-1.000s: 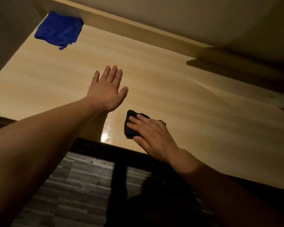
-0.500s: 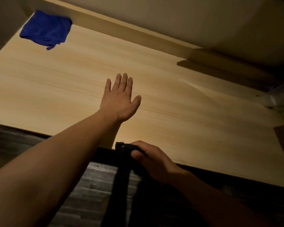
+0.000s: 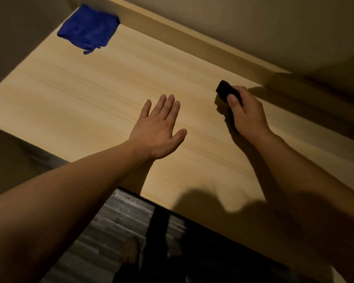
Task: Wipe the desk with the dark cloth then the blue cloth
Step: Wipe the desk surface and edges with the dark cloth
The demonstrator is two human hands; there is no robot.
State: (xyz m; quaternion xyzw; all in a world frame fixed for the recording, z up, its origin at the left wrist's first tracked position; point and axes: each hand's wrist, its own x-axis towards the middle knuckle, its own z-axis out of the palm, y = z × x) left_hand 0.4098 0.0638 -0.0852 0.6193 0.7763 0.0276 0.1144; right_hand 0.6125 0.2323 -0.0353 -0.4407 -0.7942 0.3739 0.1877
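Note:
The light wooden desk (image 3: 94, 94) fills most of the view. My right hand (image 3: 248, 117) presses a bunched dark cloth (image 3: 225, 91) onto the desk near its back edge, at the right. The cloth pokes out beyond my fingers; the rest is hidden under the hand. My left hand (image 3: 158, 129) lies flat on the middle of the desk, fingers apart, holding nothing. A folded blue cloth (image 3: 88, 30) lies in the far left corner, well away from both hands.
A raised wooden ledge (image 3: 192, 43) runs along the desk's back edge against the wall. A wall closes the left side. Below the front edge is dark striped flooring (image 3: 110, 231) and a foot.
My right hand has swept the dark cloth from the desk's front edge to the back right, near the ledge. The left hand has stayed flat on the desk.

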